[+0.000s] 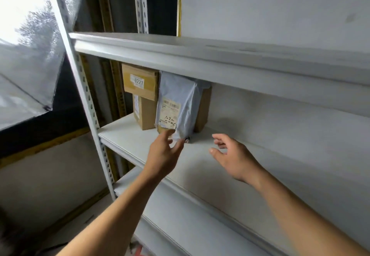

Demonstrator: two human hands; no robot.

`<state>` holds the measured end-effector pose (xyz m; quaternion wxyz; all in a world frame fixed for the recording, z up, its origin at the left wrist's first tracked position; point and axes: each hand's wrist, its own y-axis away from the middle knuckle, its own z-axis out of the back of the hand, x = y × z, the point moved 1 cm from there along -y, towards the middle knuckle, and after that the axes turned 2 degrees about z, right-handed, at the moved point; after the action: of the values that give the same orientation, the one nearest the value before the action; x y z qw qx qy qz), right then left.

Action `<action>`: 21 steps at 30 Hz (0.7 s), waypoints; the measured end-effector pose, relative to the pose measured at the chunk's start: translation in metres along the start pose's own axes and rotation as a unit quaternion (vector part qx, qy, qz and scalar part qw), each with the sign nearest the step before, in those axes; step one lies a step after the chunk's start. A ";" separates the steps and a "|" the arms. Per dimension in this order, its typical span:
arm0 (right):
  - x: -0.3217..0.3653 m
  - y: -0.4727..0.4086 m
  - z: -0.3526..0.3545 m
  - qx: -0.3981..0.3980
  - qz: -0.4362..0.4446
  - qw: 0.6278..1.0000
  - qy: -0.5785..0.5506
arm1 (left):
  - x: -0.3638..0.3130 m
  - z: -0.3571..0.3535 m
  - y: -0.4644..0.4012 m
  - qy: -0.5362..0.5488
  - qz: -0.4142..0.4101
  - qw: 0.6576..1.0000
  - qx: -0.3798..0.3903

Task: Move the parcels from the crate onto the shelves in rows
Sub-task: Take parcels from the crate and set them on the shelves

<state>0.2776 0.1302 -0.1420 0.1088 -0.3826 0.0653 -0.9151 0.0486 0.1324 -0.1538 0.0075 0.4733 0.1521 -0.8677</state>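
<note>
Bare skin fills the near part of the view: two forearms reach up from the bottom edge toward a pale grey metal shelving unit. The left hand (163,153) is raised over the front lip of the middle shelf board (260,167), its fingers loosely spread and holding nothing, the fingertips just in front of the bottom corner of a grey plastic mailer bag (180,103); whether they touch the bag cannot be told through the blur. The right hand (234,155) hovers to the right of it above the same board, palm turned left, fingers relaxed and slightly curled, also holding nothing.

Just beyond the hands, the grey plastic mailer bag stands upright on the middle shelf board, toward its left end, with a printed label and handwritten numbers on its face. Behind its right edge a brown cardboard box (203,111) stands against it. To the left, a tall brown cardboard box (145,113) stands on the board, and a wider brown cardboard box labelled 0227 (140,82) rests on top of it.

Above them runs the upper shelf board (220,55). A perforated grey upright post (88,99) rises at the left, with translucent plastic sheeting (30,55) farther left.
</note>
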 end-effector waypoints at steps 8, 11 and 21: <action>0.031 -0.085 -0.052 -0.081 -0.030 0.994 -0.067 | 0.053 0.031 -0.099 0.050 0.003 0.997 -0.057; 0.058 -0.093 -0.078 -0.217 0.013 0.975 -0.054 | 0.069 0.052 -0.131 0.141 -0.030 0.984 -0.109; 0.165 -0.150 -0.148 -0.235 0.074 0.958 -0.145 | 0.065 0.129 -0.203 0.240 -0.082 0.966 -0.050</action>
<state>0.0369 0.2396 -0.1020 0.0919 -0.5203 0.2904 -0.7979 -0.1246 0.3001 -0.0900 -0.0771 0.6522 0.2307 -0.7179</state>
